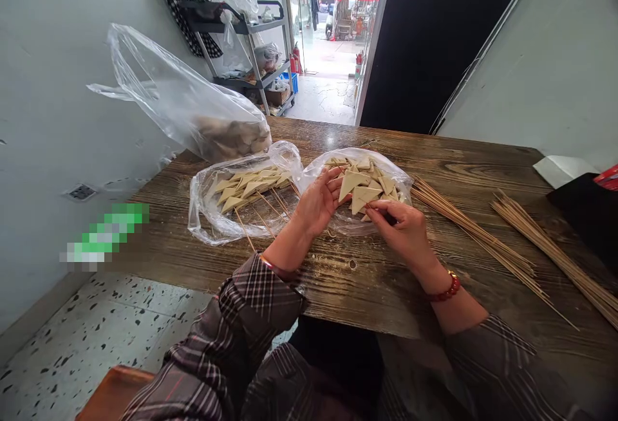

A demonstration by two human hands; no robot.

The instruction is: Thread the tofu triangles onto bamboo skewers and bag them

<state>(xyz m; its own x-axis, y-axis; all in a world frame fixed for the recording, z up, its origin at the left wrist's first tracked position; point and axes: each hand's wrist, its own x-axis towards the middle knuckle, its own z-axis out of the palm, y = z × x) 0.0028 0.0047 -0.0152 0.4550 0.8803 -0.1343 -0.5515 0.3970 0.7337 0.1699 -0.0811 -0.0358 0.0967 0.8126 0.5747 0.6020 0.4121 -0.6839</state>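
Pale triangular pieces [385, 184] fill an open clear plastic bag [318, 167] at the middle of the table. Over it, my left hand [319, 203] is turned palm up, its fingers apart behind a pale triangle [351, 183]. My right hand [402, 226] pinches at the lower edge of another triangle [365, 197]; a stick there is too hidden to make out clearly. To the left, skewered triangles [251, 186] lie on a second clear bag [200, 205], their thin sticks [245, 231] pointing toward me.
Two bundles of thin sticks [476, 234] [550, 250] lie on the wooden table [338, 279] at the right. A knotted clear bag [232, 134] stands at the back left. A black container [586, 212] is at the right edge. Beyond is a shelf cart [265, 25].
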